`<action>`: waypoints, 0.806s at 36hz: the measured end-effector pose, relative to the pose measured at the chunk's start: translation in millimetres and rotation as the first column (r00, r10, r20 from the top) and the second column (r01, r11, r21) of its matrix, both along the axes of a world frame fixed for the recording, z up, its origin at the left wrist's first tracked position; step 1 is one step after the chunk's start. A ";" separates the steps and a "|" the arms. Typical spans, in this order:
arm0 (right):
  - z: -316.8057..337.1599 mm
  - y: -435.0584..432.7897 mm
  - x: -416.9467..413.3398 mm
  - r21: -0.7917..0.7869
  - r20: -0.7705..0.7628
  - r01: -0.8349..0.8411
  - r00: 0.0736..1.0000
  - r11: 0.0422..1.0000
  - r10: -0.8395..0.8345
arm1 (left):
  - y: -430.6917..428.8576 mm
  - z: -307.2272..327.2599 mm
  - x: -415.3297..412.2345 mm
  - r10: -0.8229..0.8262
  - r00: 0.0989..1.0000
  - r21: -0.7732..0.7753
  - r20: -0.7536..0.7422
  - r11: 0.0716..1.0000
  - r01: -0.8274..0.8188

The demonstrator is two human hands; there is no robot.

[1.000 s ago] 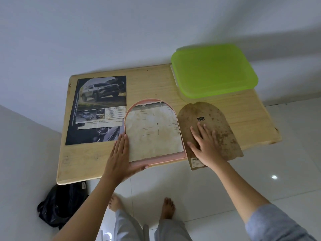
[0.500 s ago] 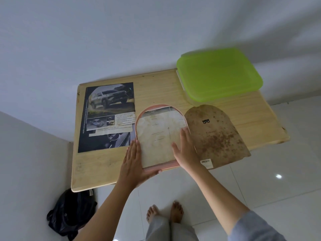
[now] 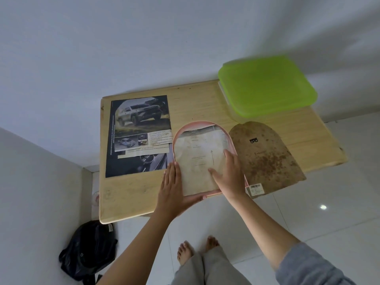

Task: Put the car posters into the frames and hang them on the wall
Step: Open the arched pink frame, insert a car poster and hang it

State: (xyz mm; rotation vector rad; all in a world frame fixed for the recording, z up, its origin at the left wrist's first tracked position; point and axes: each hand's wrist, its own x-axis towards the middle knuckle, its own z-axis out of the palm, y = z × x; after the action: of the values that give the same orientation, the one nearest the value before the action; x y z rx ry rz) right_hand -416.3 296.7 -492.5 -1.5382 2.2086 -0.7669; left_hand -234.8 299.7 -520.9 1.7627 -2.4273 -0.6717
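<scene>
A pink arched frame [image 3: 197, 123] lies face down on the wooden table [image 3: 197, 99], with a pale stained paper sheet [image 3: 198, 159] inside it. My left hand [image 3: 172, 192] holds the frame's lower left corner, fingers flat on the rim and thumb under the table-side edge. My right hand [image 3: 227, 177] presses flat on the paper's right side. The brown arched backing board [image 3: 265, 159] lies loose to the right of the frame. A car poster [image 3: 139, 134] with a grey SUV lies flat to the left.
A box with a green lid [image 3: 267, 87] stands at the table's back right. The white wall rises behind the table. A black bag [image 3: 88, 254] lies on the tiled floor at the left. My bare feet [image 3: 197, 249] stand below the table's front edge.
My right hand left the brown backing board and moved left onto the paper inside the frame. My left hand stays on the frame's corner. The view shifted.
</scene>
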 end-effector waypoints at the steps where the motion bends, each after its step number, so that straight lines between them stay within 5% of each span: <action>1: 1.1 -0.6 -1.1 -0.002 0.035 0.008 0.999 1.000 -0.008 | -0.3 0.7 0.0 -0.003 1.000 0.000 -0.001 1.000 0.003; 8: 8.9 -10.2 -20.2 0.148 0.297 0.124 0.941 0.981 -0.164 | 0.1 4.1 0.9 -0.010 1.000 0.009 -0.017 1.000 0.010; 24: 17.4 -2.4 -12.5 0.078 0.285 0.078 0.954 0.994 -0.097 | 0.4 7.5 -0.6 -0.005 1.000 0.006 -0.013 1.000 0.005; 29: 23.9 -0.5 -13.8 0.103 0.405 0.113 0.903 0.988 -0.145 | 0.5 5.5 -0.4 -0.010 1.000 0.015 0.002 1.000 0.010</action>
State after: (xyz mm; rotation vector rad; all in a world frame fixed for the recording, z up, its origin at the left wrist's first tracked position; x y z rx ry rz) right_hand -430.1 296.2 -468.6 -1.0782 2.0064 -0.9360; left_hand -235.2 300.2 -515.3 1.7581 -2.4403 -0.6915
